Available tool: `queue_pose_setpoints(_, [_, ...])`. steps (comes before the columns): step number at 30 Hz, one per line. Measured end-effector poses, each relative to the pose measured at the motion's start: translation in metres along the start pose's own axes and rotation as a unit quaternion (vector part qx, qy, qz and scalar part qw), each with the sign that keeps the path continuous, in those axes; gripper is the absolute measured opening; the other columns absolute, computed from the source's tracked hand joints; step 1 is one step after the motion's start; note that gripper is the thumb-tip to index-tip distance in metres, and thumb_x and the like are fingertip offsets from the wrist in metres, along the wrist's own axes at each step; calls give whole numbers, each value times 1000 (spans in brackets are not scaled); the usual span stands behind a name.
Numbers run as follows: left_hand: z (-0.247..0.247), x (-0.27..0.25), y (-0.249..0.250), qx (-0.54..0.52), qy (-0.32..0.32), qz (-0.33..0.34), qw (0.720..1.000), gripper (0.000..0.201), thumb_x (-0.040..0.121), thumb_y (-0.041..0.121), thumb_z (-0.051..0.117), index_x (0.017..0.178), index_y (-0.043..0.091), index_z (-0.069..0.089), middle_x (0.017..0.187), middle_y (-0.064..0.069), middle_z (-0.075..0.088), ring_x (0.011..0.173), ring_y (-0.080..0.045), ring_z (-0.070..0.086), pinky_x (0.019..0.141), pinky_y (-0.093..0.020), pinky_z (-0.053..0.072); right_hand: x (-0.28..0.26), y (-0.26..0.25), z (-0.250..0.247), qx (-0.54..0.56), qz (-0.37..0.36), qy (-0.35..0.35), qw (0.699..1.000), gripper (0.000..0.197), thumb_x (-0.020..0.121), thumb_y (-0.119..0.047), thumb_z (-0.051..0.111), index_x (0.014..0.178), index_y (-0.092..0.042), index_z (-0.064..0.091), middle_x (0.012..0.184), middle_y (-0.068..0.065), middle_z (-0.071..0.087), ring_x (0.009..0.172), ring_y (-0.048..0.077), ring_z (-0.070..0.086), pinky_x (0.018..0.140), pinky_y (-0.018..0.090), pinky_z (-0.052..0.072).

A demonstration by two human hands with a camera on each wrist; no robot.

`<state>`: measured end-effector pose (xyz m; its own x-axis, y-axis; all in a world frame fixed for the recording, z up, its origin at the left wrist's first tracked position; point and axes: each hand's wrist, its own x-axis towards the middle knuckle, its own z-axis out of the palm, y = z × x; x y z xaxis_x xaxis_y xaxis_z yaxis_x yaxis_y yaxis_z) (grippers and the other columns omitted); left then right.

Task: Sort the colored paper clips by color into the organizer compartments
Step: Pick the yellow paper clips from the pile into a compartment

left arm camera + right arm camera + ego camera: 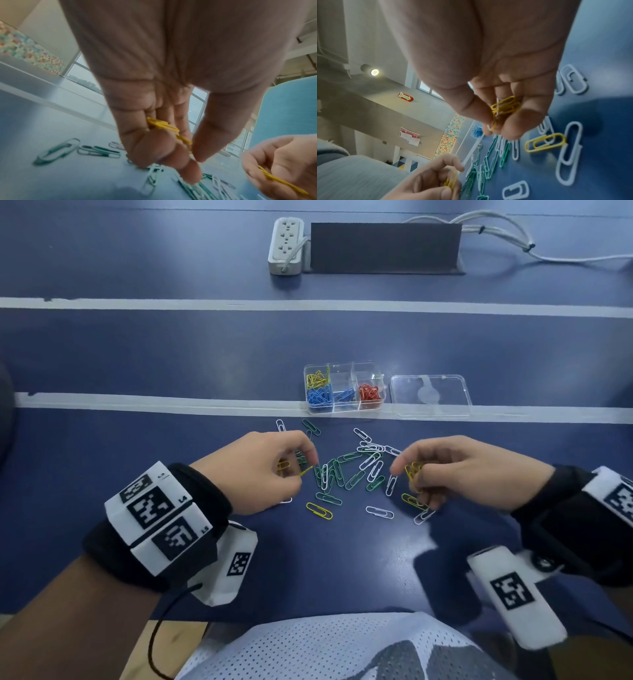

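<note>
Yellow paper clips (412,471) sit bunched in the right hand (462,470), and the left hand (260,469) pinches more yellow ones (164,125). Between both grips, green and white clips (349,470) lie scattered on the blue surface (137,354); the clear organizer (344,388) stands just beyond.

On the left wrist band (161,517), small labels beside the black-and-white code squares look like "L4" and "L5", though they are tiny. The red arrow sign (405,96) on the far wall carries print too blurred to read.
</note>
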<state>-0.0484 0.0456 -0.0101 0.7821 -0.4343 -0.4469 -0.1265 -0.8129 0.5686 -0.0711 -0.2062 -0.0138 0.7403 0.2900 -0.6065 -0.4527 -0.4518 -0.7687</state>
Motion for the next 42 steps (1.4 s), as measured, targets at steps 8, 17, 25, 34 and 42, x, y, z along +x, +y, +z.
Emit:
queue_pose_setpoints(8, [9,5,12,62,-60,14,996,7,77,22,56,77,27,51,64,8,56,56,-3,47,55,-13,39,-7,-3,3,-153,-5,22,988,21,71,-30,76,70,-22,57,58,-7,55,52,11,49,55,22,42])
queue_pose_setpoints(17, [22,17,15,221,-63,56,972,10,78,31,66,84,24,66,83,5,54,88,-15,54,85,-32,51,4,-8,18,-548,-29,83,832,17,84,-20,52,92,-10,64,96,7,63,92,29,60,79,37,53])
queue_pose_setpoints(25, [24,16,12,218,-53,56,973,10,76,26,56,76,19,63,86,3,56,87,-18,56,82,-34,52,8,-32,14,-469,-71,59,878,15,79,-17,57,82,-20,71,74,-8,68,73,12,60,73,24,49])
queue_pose_setpoints(34, [20,15,13,178,-47,48,982,15,74,22,52,62,21,43,70,4,49,73,-21,51,73,-35,53,71,-111,1,-343,-128,146,919,14,81,-14,60,80,-25,68,56,-10,56,57,6,55,64,15,46])
queue_pose_setpoints(42, [-7,15,15,68,37,14,997,8,71,22,62,74,19,56,68,7,58,63,-10,50,60,-23,40,107,-139,21,-436,-82,175,879,27,88,-11,54,111,-8,67,107,13,69,100,28,66,84,31,54])
